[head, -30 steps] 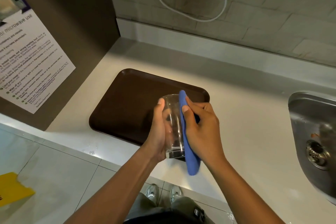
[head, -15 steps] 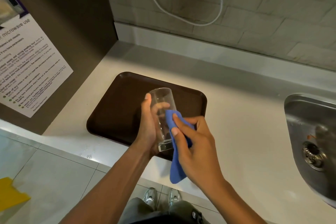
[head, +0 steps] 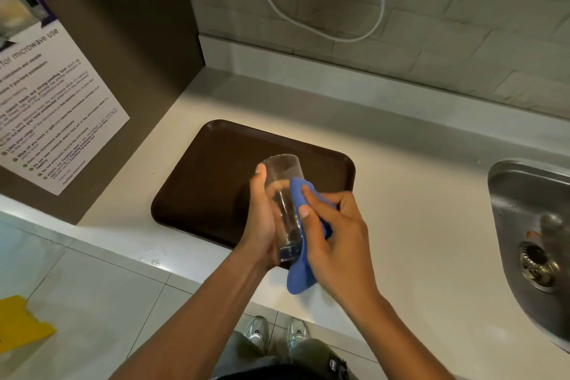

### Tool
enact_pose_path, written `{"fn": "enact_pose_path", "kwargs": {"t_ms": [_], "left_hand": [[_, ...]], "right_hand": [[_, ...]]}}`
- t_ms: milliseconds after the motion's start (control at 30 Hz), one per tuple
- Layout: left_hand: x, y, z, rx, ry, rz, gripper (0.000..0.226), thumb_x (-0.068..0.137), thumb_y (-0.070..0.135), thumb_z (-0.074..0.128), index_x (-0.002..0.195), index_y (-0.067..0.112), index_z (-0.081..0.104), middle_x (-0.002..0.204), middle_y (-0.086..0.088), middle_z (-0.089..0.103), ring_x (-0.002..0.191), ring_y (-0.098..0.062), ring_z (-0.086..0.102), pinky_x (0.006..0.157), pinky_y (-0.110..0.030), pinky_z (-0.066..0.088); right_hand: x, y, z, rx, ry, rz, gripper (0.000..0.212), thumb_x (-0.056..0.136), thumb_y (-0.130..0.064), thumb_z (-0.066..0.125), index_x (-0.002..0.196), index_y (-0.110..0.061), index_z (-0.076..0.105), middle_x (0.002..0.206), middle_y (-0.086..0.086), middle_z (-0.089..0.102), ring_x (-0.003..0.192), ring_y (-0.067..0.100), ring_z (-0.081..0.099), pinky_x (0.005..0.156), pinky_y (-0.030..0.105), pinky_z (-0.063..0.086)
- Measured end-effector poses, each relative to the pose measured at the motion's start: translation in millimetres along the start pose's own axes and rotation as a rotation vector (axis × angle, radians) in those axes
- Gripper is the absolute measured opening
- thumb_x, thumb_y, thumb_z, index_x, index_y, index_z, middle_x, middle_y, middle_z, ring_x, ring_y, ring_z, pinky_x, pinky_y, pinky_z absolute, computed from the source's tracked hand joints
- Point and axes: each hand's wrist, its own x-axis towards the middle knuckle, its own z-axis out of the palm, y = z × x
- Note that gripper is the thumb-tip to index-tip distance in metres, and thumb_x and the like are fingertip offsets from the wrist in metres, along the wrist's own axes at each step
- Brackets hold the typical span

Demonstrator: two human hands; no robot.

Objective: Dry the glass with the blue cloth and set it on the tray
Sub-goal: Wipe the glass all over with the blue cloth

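A clear drinking glass (head: 283, 194) is held in the air above the near right corner of the brown tray (head: 209, 176), its mouth tilted away from me. My left hand (head: 262, 219) grips its left side, thumb up near the rim. My right hand (head: 333, 234) presses the blue cloth (head: 300, 271) against the glass's right side and base. Part of the cloth hangs below the glass; the rest is bunched under my fingers.
The tray lies on a pale counter (head: 401, 225). A steel sink (head: 533, 237) with a drain is at the right. A brown cabinet side with a microwave notice (head: 46, 95) stands at the left. A white cable (head: 324, 28) hangs on the tiled wall.
The cloth slid from the glass's rim down to its lower side and base. Both hands with the glass shifted slightly left over the tray.
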Motion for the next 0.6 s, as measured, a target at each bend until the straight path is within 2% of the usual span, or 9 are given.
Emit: {"fn": "enact_pose_path", "kwargs": {"t_ms": [67, 133, 233, 300, 367, 400, 467, 533, 600], "left_hand": [[3.7, 7.7, -3.3, 0.065, 0.075, 0.062, 0.081, 0.088, 0.083, 0.035, 0.097, 0.013, 0.075, 0.082, -0.016, 0.077, 0.071, -0.027, 0.077, 0.060, -0.038, 0.061], [2.2, 9.2, -2.1, 0.112, 0.118, 0.116, 0.080, 0.088, 0.082, 0.034, 0.106, 0.012, 0.070, 0.088, -0.016, 0.078, 0.074, -0.028, 0.077, 0.062, -0.039, 0.061], [-3.1, -0.2, 5.9, 0.070, 0.038, 0.006, 0.081, 0.088, 0.081, 0.040, 0.097, 0.009, 0.076, 0.087, -0.018, 0.077, 0.077, -0.029, 0.076, 0.067, -0.041, 0.062], [-2.8, -0.9, 6.9, 0.018, -0.024, -0.014, 0.079, 0.090, 0.078, 0.039, 0.092, 0.009, 0.078, 0.083, -0.017, 0.076, 0.074, -0.026, 0.076, 0.066, -0.038, 0.063], [0.2, 4.4, 4.7, 0.063, 0.011, 0.057, 0.075, 0.094, 0.072, 0.034, 0.099, 0.008, 0.071, 0.077, -0.013, 0.076, 0.069, -0.023, 0.075, 0.060, -0.035, 0.062], [-0.6, 5.1, 4.9, 0.076, 0.023, 0.079, 0.074, 0.094, 0.072, 0.034, 0.103, 0.007, 0.069, 0.080, -0.014, 0.076, 0.070, -0.023, 0.075, 0.061, -0.035, 0.062], [-7.4, -0.3, 11.1, 0.060, -0.007, 0.049, 0.076, 0.093, 0.072, 0.038, 0.105, 0.007, 0.074, 0.094, -0.020, 0.074, 0.082, -0.028, 0.074, 0.071, -0.039, 0.062], [-13.2, -13.3, 15.4, 0.039, -0.040, 0.027, 0.073, 0.098, 0.069, 0.037, 0.116, 0.009, 0.075, 0.111, -0.022, 0.074, 0.100, -0.032, 0.074, 0.080, -0.042, 0.062], [-15.3, -17.9, 17.3, -0.001, -0.058, 0.044, 0.067, 0.102, 0.062, 0.035, 0.123, 0.010, 0.072, 0.119, -0.022, 0.073, 0.107, -0.031, 0.073, 0.082, -0.038, 0.061]], "right_hand": [[-15.9, -0.4, -0.3, -0.065, -0.018, -0.117, 0.033, 0.098, -0.032, 0.058, 0.128, -0.020, 0.067, 0.114, 0.001, 0.057, 0.101, 0.006, 0.057, 0.086, 0.014, 0.048], [-22.3, 6.0, -3.2, -0.071, -0.011, -0.130, 0.035, 0.098, -0.035, 0.056, 0.128, -0.022, 0.067, 0.111, -0.002, 0.056, 0.097, 0.007, 0.057, 0.083, 0.014, 0.048], [-4.6, 7.9, -3.1, 0.049, 0.034, 0.033, 0.030, 0.097, -0.034, 0.058, 0.126, -0.032, 0.065, 0.107, -0.008, 0.055, 0.101, 0.002, 0.057, 0.084, 0.011, 0.045], [-4.5, 2.9, -2.3, 0.022, 0.031, -0.025, 0.032, 0.097, -0.034, 0.060, 0.128, -0.028, 0.065, 0.111, -0.006, 0.055, 0.104, 0.000, 0.055, 0.087, 0.009, 0.046], [-15.4, 2.9, -1.6, -0.051, -0.007, -0.135, 0.035, 0.096, -0.035, 0.060, 0.129, -0.024, 0.065, 0.116, -0.002, 0.055, 0.104, 0.004, 0.056, 0.089, 0.012, 0.048], [-17.1, 5.0, -2.9, -0.074, -0.029, -0.157, 0.035, 0.096, -0.035, 0.060, 0.129, -0.023, 0.065, 0.116, -0.001, 0.056, 0.104, 0.006, 0.056, 0.088, 0.014, 0.049], [-1.8, 4.9, -6.6, -0.077, -0.031, -0.099, 0.033, 0.097, -0.033, 0.060, 0.129, -0.026, 0.065, 0.112, -0.002, 0.055, 0.101, 0.004, 0.055, 0.086, 0.012, 0.047], [26.0, -0.9, -7.3, -0.053, 0.010, -0.008, 0.032, 0.098, -0.030, 0.059, 0.128, -0.025, 0.066, 0.109, -0.003, 0.055, 0.100, -0.002, 0.053, 0.083, 0.006, 0.042], [37.1, -8.7, -5.2, -0.078, 0.017, -0.026, 0.031, 0.099, -0.031, 0.057, 0.127, -0.023, 0.066, 0.108, -0.005, 0.053, 0.099, -0.005, 0.050, 0.082, 0.004, 0.040]]}}
